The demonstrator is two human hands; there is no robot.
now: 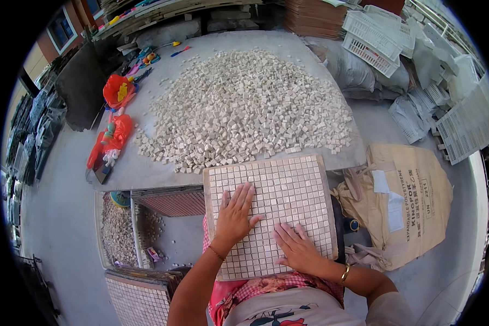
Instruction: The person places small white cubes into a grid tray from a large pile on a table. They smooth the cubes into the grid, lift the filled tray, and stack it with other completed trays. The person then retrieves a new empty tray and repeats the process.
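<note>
Two flat: left hand (234, 220), right hand (302, 251) | fingers extended | touching tiled board (293, 190)

The mosaic board (296, 201) is a grid of cream and faintly pink squares. From it, the cube heap (244, 108) at twelve o'clock is off-white; crates (372, 46) at one, white; the sack (426, 201) at three, tan; the cloth (309, 282) at six, pink-checked; the toy (112, 91) at ten, orange-red with yellow.

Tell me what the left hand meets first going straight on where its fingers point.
Past the tiled board beneath it, the left hand would probably first meet the heap of loose pale cubes, though depth is hard to judge.
</note>
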